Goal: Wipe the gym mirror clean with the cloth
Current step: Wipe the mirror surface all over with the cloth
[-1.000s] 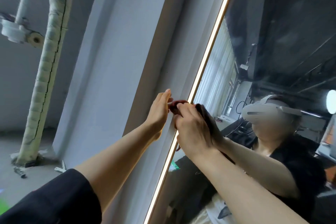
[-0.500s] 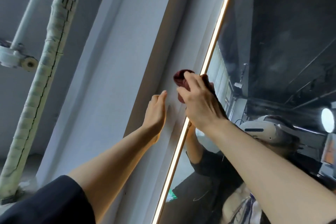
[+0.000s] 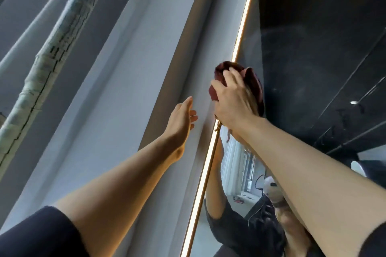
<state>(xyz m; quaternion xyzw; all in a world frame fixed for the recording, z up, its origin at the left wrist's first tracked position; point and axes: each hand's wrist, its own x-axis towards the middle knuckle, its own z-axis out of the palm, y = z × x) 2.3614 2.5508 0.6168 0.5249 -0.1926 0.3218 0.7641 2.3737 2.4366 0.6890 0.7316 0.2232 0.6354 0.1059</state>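
Observation:
The tall gym mirror [image 3: 313,58] fills the right side, edged on its left by a glowing light strip [image 3: 240,33]. My right hand [image 3: 234,98] grips a bunched dark red cloth [image 3: 253,81] and presses it against the mirror's left edge, high up. My left hand [image 3: 182,119] rests with straight fingers on the grey wall panel just left of the strip, holding nothing. The mirror reflects my raised arm and dark clothing.
A grey wall panel [image 3: 129,89] runs beside the mirror. Further left a wrapped, cracked insulated pipe [image 3: 52,52] rises diagonally. The mirror shows a dark ceiling with rails and a small lamp [image 3: 354,102].
My right hand has slid the cloth upward along the mirror's lit edge. The view has tilted up with it. My left hand stays flat on the wall panel.

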